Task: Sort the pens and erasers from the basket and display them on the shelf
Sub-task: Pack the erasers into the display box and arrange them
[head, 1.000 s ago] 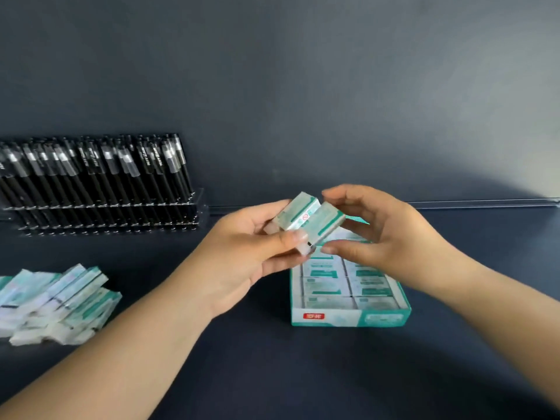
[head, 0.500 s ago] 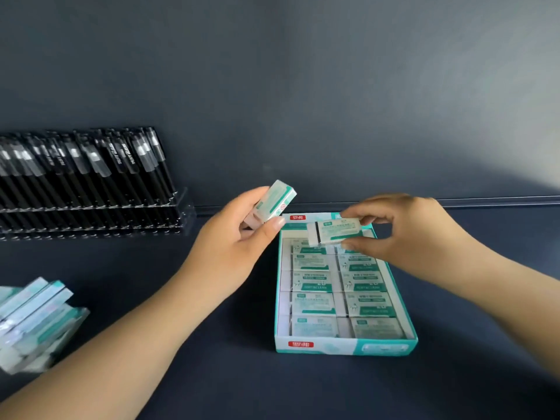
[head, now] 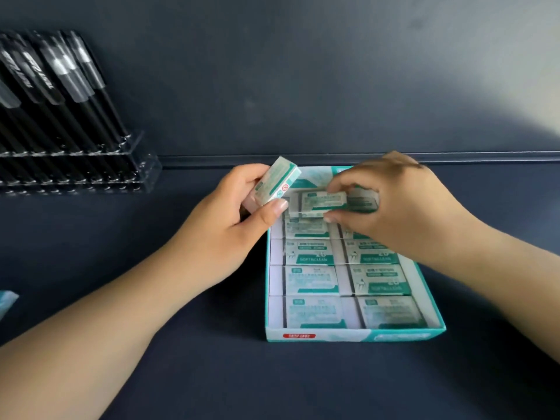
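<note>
The right hand (head: 394, 204) pinches an eraser (head: 322, 203) over the far end of the box (head: 348, 336); the left hand (head: 230, 219) grips a second eraser (head: 274, 184) beside it. The person should lower the first flat and square into its row before letting go.

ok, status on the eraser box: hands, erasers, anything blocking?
Left hand holds one eraser beside the box. Right hand pinches a second eraser over the back left slot. Front rows filled. Nothing blocking.

Each hand (head: 221, 225) (head: 403, 204) pinches an eraser (head: 274, 184) (head: 322, 204) above the box (head: 351, 336).
</note>
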Demonstrator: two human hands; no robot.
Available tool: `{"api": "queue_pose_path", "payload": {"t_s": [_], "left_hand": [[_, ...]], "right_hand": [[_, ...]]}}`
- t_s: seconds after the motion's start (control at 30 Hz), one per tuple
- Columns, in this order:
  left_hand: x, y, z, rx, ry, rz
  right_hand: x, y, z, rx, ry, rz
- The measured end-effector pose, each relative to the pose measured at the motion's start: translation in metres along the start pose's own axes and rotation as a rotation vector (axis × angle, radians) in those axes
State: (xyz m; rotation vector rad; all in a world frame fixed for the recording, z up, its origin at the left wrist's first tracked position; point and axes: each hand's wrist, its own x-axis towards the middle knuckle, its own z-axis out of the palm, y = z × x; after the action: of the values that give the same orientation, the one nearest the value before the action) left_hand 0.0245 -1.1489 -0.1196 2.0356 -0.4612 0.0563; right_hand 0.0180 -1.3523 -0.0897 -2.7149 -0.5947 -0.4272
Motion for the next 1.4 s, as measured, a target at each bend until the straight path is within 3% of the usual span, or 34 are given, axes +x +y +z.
{"api": "queue_pose_path", "payload": {"t_s": [0.13, 0.37, 0.57, 0.77, 1.2, 1.4], "left_hand": [[0.002, -0.002, -0.003, -0.077, -0.004, -0.023], [0.001, -0.002, -0.005, -0.24, -0.026, -0.051], [-0.001, 0.0, -0.006, -0.276, -0.025, -0.072], [-0.001, 0.004, -0.007, -0.265, -0.027, -0.066], [-0.004, 0.004, -0.002, -0.142, -0.028, 0.002], [0.0, -0.006, -0.001, 0.011, 0.142, 0.138]], "right_hand": [[0.008, -0.006, 0.004, -0.058, -0.079, -0.081], [0.01, -0.006, 0.015, -0.123, 0.038, -0.127], [0.009, -0.006, 0.011, 0.028, -0.042, 0.015], [0.01, -0.005, 0.01, 0.21, -0.028, 0.177], [0.014, -0.004, 0.007, 0.172, -0.114, 0.164], [0.013, 0.0, -0.009, 0.369, -0.139, 0.095]]}}
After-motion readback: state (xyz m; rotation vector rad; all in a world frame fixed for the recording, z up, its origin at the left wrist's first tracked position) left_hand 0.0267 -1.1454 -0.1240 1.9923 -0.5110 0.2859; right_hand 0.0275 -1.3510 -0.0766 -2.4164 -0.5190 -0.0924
